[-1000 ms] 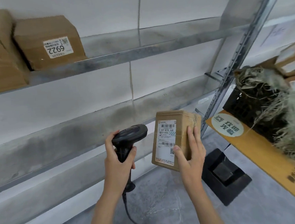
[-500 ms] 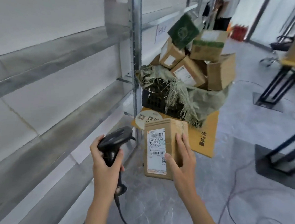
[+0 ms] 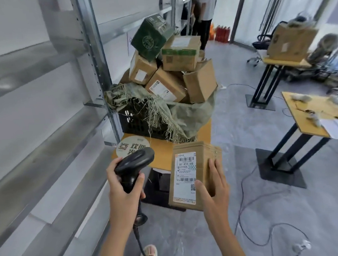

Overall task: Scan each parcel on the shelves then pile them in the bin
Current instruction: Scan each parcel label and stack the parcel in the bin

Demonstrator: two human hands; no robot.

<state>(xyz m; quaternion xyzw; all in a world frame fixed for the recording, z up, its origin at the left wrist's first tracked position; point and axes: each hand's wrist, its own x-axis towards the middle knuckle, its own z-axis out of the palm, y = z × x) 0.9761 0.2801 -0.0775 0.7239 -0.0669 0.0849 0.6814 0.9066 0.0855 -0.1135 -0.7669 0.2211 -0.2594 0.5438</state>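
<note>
Parcel (image 3: 194, 176) labelled "507 N705 A68" in right hand (image 3: 214, 193); left hand (image 3: 124, 194) grips scanner (image 3: 133, 167).

shelves (image 3: 42, 121) left; bin (image 3: 139, 122) ahead, parcels (image 3: 179, 66) piled in it.

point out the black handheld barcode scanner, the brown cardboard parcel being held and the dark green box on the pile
black handheld barcode scanner (image 3: 135, 160), head view, on its head
brown cardboard parcel (image 3: 204, 165), head view, bare side face
dark green box (image 3: 151, 38), head view, front face
</note>
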